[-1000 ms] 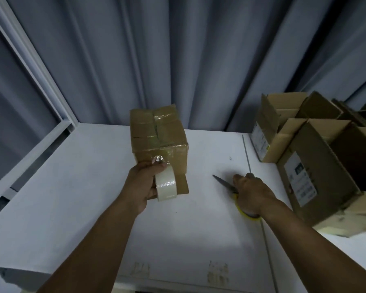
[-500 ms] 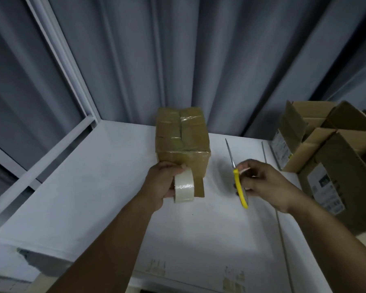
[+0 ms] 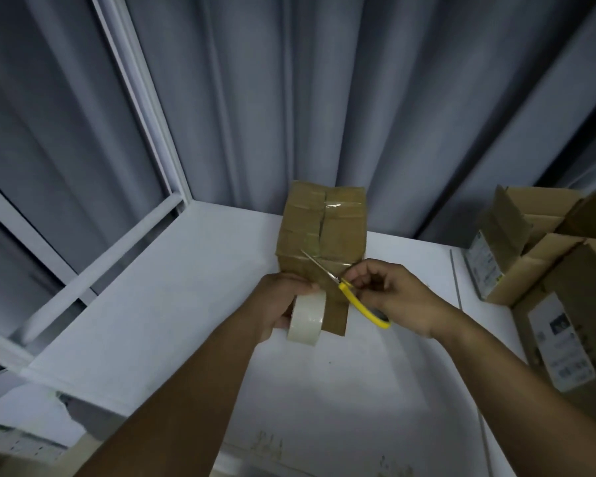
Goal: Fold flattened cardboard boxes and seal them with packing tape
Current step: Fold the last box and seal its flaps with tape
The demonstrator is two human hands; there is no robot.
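The right hand [image 3: 399,297] has brought the yellow scissors [image 3: 358,301] in from the right, fingers curled round the handles, blades over the near edge of the box [image 3: 324,228]. The left hand [image 3: 279,304] grips the tape roll [image 3: 307,316] against it. The box stands on the counter [image 3: 186,287]; a cut looks imminent.

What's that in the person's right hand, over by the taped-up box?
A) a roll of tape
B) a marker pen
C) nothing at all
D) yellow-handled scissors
D: the right hand grips the yellow-handled scissors, blades pointing up at the taped cardboard box, while the tape roll is in the left hand.
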